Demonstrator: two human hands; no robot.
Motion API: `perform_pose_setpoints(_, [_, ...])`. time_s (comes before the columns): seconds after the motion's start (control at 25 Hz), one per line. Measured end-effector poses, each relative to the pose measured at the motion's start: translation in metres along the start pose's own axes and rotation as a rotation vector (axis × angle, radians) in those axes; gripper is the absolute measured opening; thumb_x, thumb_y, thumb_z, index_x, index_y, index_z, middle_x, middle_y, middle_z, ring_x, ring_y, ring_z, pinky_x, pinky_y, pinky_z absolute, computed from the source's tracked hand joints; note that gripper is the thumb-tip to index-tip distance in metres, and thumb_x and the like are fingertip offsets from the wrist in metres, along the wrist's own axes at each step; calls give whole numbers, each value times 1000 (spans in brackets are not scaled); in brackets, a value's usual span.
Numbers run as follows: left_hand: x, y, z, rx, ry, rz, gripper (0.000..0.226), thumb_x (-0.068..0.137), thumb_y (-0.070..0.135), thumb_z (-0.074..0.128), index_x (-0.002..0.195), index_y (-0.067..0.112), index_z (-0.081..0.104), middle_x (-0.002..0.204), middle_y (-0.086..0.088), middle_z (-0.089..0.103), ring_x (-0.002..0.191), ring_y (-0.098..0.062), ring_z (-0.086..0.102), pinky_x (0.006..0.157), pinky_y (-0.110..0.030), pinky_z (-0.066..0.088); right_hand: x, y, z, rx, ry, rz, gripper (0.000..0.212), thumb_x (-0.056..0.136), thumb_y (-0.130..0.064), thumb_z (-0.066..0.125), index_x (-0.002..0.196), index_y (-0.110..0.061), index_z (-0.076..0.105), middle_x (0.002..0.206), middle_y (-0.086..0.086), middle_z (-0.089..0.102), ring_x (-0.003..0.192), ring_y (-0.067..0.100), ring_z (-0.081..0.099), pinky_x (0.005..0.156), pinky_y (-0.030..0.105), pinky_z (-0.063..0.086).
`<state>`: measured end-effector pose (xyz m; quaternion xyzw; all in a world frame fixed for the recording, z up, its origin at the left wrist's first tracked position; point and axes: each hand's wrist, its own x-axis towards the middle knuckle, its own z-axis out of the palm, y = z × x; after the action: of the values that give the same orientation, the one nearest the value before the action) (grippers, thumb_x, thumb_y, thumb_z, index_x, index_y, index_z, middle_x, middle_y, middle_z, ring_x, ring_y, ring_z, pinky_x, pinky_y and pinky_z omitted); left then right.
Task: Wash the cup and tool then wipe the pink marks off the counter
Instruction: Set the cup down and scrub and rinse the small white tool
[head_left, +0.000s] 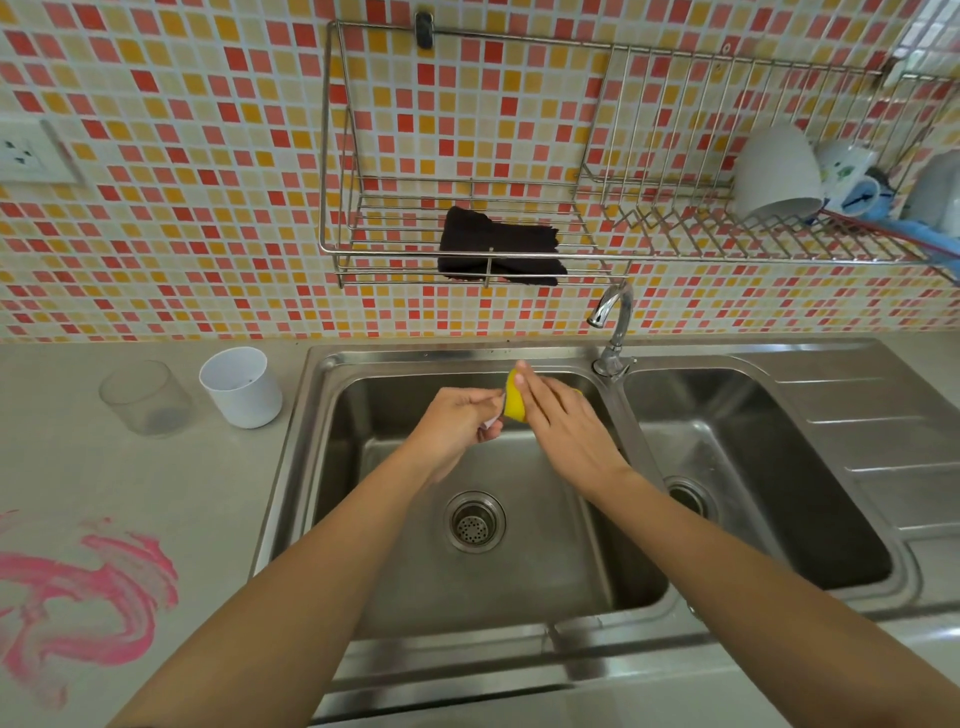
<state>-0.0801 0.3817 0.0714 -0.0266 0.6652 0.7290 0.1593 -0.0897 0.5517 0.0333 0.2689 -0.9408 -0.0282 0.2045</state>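
Over the left sink basin (395, 582), my left hand (457, 421) grips a small white tool (492, 418), mostly hidden in the fist. My right hand (563, 421) holds a yellow sponge (515, 400) and presses it against the tool. A white cup (241, 387) stands upright on the grey counter (145, 483) left of the sink, with a clear cup (145, 397) beside it. Pink marks (88, 592) are smeared over the counter at the near left.
A chrome tap (615, 322) stands behind the divider between the left and right basin (753, 467), no water visible. A wall rack (467, 249) above holds a dark cloth (498, 249); mugs (779, 171) sit on its right part. A draining board (893, 441) lies far right.
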Motion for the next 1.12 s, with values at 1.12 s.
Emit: perform_pose_setpoints(1.12, [94, -41, 83, -422, 191, -274, 26, 95, -2, 43, 119, -8, 52, 88, -13, 60, 75, -16, 58, 61, -18, 57, -17, 177, 126, 398, -554, 427, 31, 93, -11, 49, 122, -7, 57, 155, 19, -17, 126, 37, 46, 103, 31, 38])
